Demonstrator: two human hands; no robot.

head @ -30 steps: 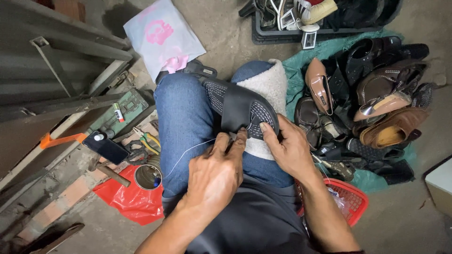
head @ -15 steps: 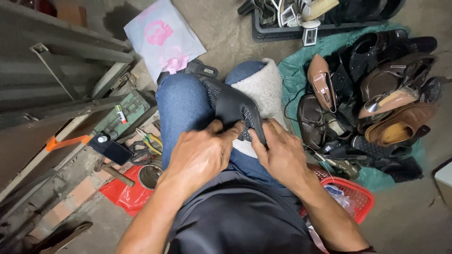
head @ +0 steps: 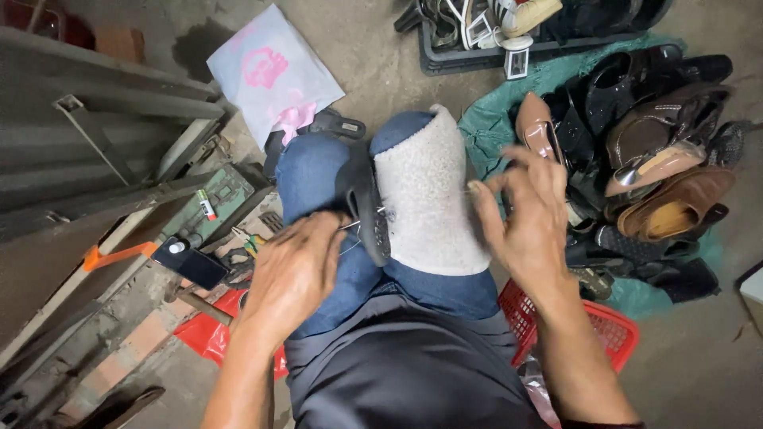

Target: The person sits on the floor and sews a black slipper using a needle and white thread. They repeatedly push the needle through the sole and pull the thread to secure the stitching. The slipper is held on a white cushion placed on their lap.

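A black shoe (head: 367, 208) stands on edge between my knees, against a grey-white fuzzy pad (head: 425, 208) that lies over my right thigh. My left hand (head: 292, 274) grips the shoe's near side, and a small metal tool tip (head: 352, 226) shows at its fingers. My right hand (head: 526, 216) is lifted off the shoe, to the right of the pad, blurred, with its fingers apart. I see a thin thread near the shoe, but I cannot tell whether it reaches the right hand.
A heap of brown and black shoes (head: 648, 163) lies on a green cloth at right, with a red basket (head: 612, 334) near my hip. At left are a phone (head: 189, 262), hand tools, a red bag (head: 208, 334) and a metal frame. A pale plastic bag (head: 274, 75) lies ahead.
The shoe has been turned from flat on my lap onto its edge. My right hand has come off it and swung out to the right. The left hand has stayed on the shoe.
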